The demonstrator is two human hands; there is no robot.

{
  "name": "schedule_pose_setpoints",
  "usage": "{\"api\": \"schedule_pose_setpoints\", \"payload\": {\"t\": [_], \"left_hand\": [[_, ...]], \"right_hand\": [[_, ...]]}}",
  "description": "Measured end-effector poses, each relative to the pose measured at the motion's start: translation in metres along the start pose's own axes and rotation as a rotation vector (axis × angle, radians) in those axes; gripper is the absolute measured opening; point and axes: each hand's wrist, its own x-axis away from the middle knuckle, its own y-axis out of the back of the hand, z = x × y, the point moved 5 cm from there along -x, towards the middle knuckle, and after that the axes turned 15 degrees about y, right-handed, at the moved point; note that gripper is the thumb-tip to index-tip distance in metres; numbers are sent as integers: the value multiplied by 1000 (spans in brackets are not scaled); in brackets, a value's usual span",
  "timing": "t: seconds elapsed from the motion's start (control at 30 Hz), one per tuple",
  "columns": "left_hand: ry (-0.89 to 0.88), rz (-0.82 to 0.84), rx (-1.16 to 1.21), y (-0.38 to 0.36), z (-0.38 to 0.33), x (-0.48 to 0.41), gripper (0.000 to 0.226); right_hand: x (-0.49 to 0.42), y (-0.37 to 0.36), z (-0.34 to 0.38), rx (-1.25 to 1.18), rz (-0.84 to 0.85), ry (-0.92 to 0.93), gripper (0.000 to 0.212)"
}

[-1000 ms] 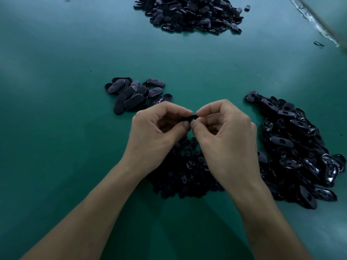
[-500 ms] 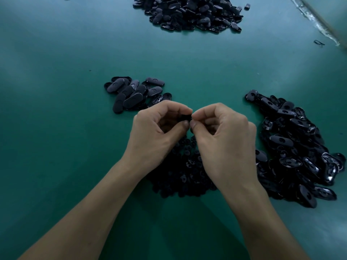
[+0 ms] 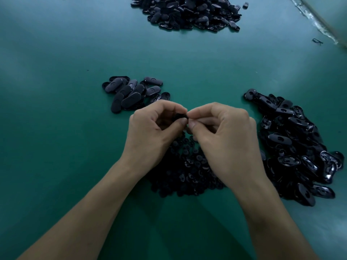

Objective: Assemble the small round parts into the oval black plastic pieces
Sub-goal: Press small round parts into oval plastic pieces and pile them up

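My left hand [image 3: 154,134] and my right hand [image 3: 223,136] meet fingertip to fingertip above the green table. Between them they pinch a small black plastic piece [image 3: 180,117], mostly hidden by the fingers, so its shape is unclear. Under and behind my hands lies a heap of small round black parts [image 3: 185,169]. A large pile of oval black pieces [image 3: 293,143] with open undersides lies to the right. A small pile of oval pieces [image 3: 131,92] lying smooth side up sits just beyond my left hand.
A big heap of black pieces [image 3: 189,13] lies at the far edge of the green table [image 3: 56,109]. A pale taped edge [image 3: 317,23] runs along the far right corner, with a small dark scrap [image 3: 317,41] beside it.
My hands have drawn closer together, and the black piece between the fingertips shows less than before. The piles have not moved.
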Motion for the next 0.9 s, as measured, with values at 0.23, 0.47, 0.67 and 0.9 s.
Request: {"api": "schedule_pose_setpoints", "payload": {"t": [0.23, 0.47, 0.67, 0.9], "left_hand": [[-10, 82, 61, -3, -3, 1, 27], [42, 64, 136, 0, -1, -1, 26], [58, 46, 104, -1, 0, -2, 25], [70, 51, 187, 0, -1, 0, 19]], "right_hand": [[-4, 3, -17, -43, 72, 2, 20], [-3, 2, -18, -79, 13, 67, 17], [-2, 2, -15, 2, -2, 73, 9], [-5, 5, -16, -54, 3, 39, 13]]}}
